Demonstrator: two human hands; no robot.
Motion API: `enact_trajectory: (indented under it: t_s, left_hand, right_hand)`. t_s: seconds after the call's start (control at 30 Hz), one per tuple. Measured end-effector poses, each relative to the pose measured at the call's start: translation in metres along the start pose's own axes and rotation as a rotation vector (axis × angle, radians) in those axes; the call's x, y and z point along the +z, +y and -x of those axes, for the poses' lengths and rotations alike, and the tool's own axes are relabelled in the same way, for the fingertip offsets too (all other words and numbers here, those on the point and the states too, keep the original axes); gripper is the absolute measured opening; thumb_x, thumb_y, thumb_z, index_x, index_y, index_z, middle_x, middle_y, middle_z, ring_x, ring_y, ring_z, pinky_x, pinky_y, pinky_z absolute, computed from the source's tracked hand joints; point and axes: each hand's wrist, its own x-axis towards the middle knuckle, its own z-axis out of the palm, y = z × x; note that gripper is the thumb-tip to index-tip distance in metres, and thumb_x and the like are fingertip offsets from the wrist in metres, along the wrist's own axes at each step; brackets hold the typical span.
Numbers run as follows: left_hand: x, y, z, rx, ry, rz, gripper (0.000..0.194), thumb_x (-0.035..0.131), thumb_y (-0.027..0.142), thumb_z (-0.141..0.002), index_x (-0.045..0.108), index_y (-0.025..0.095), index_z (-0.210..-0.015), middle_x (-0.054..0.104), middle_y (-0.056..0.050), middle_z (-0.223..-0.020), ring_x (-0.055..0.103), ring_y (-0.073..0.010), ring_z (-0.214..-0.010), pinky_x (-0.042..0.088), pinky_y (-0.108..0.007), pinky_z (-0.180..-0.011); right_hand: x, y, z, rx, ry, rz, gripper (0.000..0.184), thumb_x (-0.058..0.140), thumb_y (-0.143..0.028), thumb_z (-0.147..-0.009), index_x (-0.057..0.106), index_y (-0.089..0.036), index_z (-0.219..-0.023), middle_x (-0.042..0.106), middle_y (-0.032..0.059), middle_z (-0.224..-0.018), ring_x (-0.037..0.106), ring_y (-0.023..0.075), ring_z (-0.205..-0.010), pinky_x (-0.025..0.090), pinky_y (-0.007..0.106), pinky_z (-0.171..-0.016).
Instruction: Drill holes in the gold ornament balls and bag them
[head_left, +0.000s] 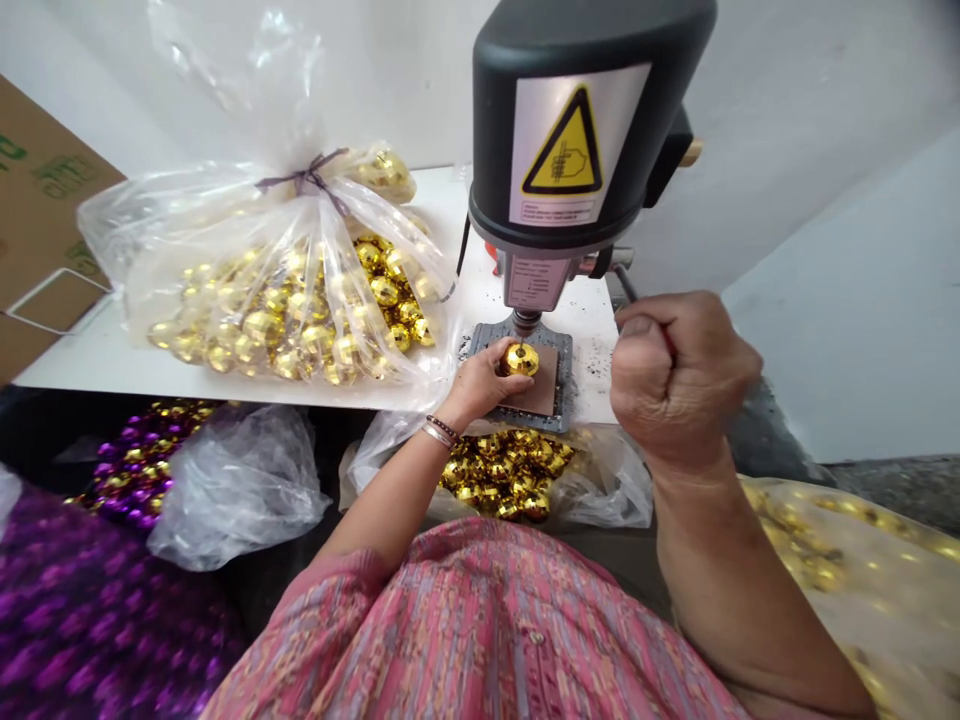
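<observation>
as l hand (476, 382) holds gold bauble (521, 359) under drill (562, 130), r hand (679, 380) clutches lever (626, 285)

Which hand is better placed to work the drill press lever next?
Right, probably: the right hand is already clenched around the lever, while the left hand is holding the gold ornament on the brown pad.

Left hand (476, 380) low, palm down, fingers (496, 358) reaching forward; right hand (679, 380) clenched in raised fist, wrist bent.
</observation>
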Motion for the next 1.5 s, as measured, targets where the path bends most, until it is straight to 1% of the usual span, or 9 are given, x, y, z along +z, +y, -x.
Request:
enact_trajectory:
  t_s: [0.27, 0.53, 0.8, 1.03, 1.1, 1.2, 1.27, 1.33, 1.5]
  left_hand:
    - [0.001, -0.004, 0.000, 0.005, -0.031, 0.036, 0.065, 0.087, 0.022, -0.078, 0.071, 0.021, -0.141, 0.081, -0.002, -0.113, 0.074, -0.0222, -0.100, 0.056, -0.032, -0.094]
    - [0.001, -0.002, 0.004, 0.033, -0.037, 0.042, 0.056, 0.084, 0.023, -0.080, 0.071, 0.020, -0.134, 0.080, -0.001, -0.111, 0.073, -0.0219, -0.099, 0.055, -0.031, -0.091]
    - [-0.002, -0.005, 0.019, 0.060, 0.005, 0.070, 0.047, 0.083, 0.024, -0.080, 0.070, 0.016, -0.125, 0.074, -0.001, -0.099, 0.066, -0.0179, -0.086, 0.051, -0.028, -0.078]
    - [-0.044, -0.023, 0.068, 0.082, -0.334, 0.044, 0.068, 0.094, 0.034, -0.073, 0.071, 0.018, -0.134, 0.076, -0.002, -0.094, 0.065, -0.0175, -0.078, 0.053, -0.030, -0.074]
    - [-0.058, -0.028, 0.065, 0.036, -0.237, 0.035, 0.064, 0.090, 0.036, -0.080, 0.071, 0.018, -0.139, 0.077, -0.005, -0.099, 0.066, -0.0174, -0.077, 0.054, -0.031, -0.074]
    - [-0.081, -0.031, 0.041, 0.046, 0.122, -0.143, 0.033, 0.069, 0.025, -0.097, 0.076, 0.016, -0.128, 0.078, -0.013, -0.114, 0.070, -0.0216, -0.095, 0.056, -0.035, -0.091]
    - [-0.097, -0.031, 0.020, 0.032, 0.304, -0.356, 0.034, 0.055, 0.011, -0.099, 0.076, 0.015, -0.125, 0.075, -0.017, -0.123, 0.069, -0.0262, -0.113, 0.053, -0.038, -0.104]
    - [-0.111, -0.032, 0.002, -0.070, 0.337, -0.572, 0.040, 0.047, 0.003, -0.096, 0.076, 0.014, -0.123, 0.073, -0.019, -0.125, 0.067, -0.0300, -0.119, 0.051, -0.040, -0.105]
    - [-0.121, -0.042, -0.019, -0.240, 0.157, -0.881, 0.030, 0.058, 0.013, -0.093, 0.075, 0.013, -0.117, 0.073, -0.023, -0.122, 0.064, -0.0375, -0.116, 0.050, -0.044, -0.097]
  right_hand:
    - [0.014, 0.012, 0.014, -0.115, 0.119, 0.040, 0.013, 0.045, -0.021, -0.100, 0.056, -0.020, -0.095, 0.059, -0.0005, -0.081, 0.054, 0.0079, -0.075, 0.044, 0.025, -0.072]
    - [0.026, 0.014, 0.030, -0.065, 0.170, -0.008, 0.027, 0.041, -0.032, -0.104, 0.058, -0.018, -0.089, 0.059, 0.0019, -0.077, 0.056, 0.0091, -0.074, 0.045, 0.027, -0.070]
    - [0.013, 0.011, -0.045, 0.258, 0.095, -0.120, 0.039, 0.034, -0.040, -0.107, 0.051, -0.013, -0.083, 0.052, -0.0020, -0.072, 0.048, 0.0019, -0.063, 0.036, 0.022, -0.067]
    - [0.015, 0.007, -0.051, 0.382, 0.120, -0.214, 0.041, 0.035, -0.041, -0.103, 0.055, -0.014, -0.079, 0.052, -0.0023, -0.074, 0.052, 0.0023, -0.068, 0.037, 0.025, -0.073]
    - [0.016, 0.008, -0.048, 0.362, 0.148, -0.229, 0.041, 0.038, -0.042, -0.100, 0.056, -0.014, -0.077, 0.051, -0.0016, -0.072, 0.054, 0.0032, -0.069, 0.037, 0.025, -0.072]
    - [0.016, 0.007, -0.047, 0.360, 0.189, -0.263, 0.040, 0.041, -0.042, -0.098, 0.056, -0.014, -0.076, 0.050, -0.0011, -0.070, 0.055, 0.0041, -0.069, 0.036, 0.026, -0.072]
    - [0.015, 0.005, -0.047, 0.384, 0.170, -0.263, 0.039, 0.040, -0.042, -0.100, 0.056, -0.014, -0.078, 0.051, -0.0017, -0.072, 0.054, 0.0032, -0.069, 0.036, 0.026, -0.073]
    - [0.014, 0.003, -0.046, 0.402, 0.145, -0.250, 0.040, 0.037, -0.042, -0.102, 0.053, -0.014, -0.080, 0.051, -0.0023, -0.074, 0.052, 0.0023, -0.069, 0.036, 0.027, -0.073]
    - [0.014, 0.003, -0.046, 0.361, 0.138, -0.248, 0.037, 0.040, -0.046, -0.101, 0.046, -0.017, -0.079, 0.050, -0.0015, -0.072, 0.050, 0.0042, -0.064, 0.038, 0.026, -0.068]
